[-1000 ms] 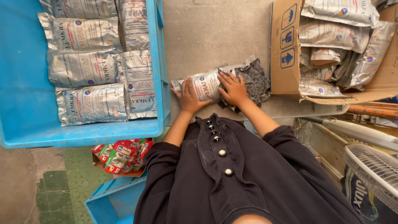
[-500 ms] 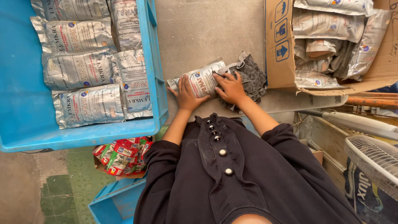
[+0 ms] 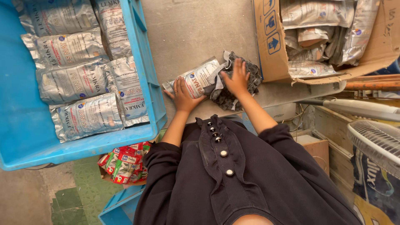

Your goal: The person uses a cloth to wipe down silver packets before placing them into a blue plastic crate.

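Note:
A silver foil packet (image 3: 199, 77) lies on the grey work surface (image 3: 196, 29) in front of me. My left hand (image 3: 182, 96) grips its near left end. Flat on a crumpled dark grey cloth (image 3: 233, 89) rests my right hand (image 3: 236, 78), just right of the packet, fingers spread. The cloth partly covers the packet's right end. I wear a black garment with buttons.
A blue crate (image 3: 143, 75) at left holds several silver foil packets (image 3: 79, 79). A cardboard box (image 3: 271, 41) at upper right holds more silver packets (image 3: 312, 25). Red and green packets (image 3: 125, 162) lie below, beside another blue crate (image 3: 121, 206). A white fan grille (image 3: 375, 143) is at right.
My right hand has slid off the packet to the right onto the dark cloth. The left hand stays on the packet's left end.

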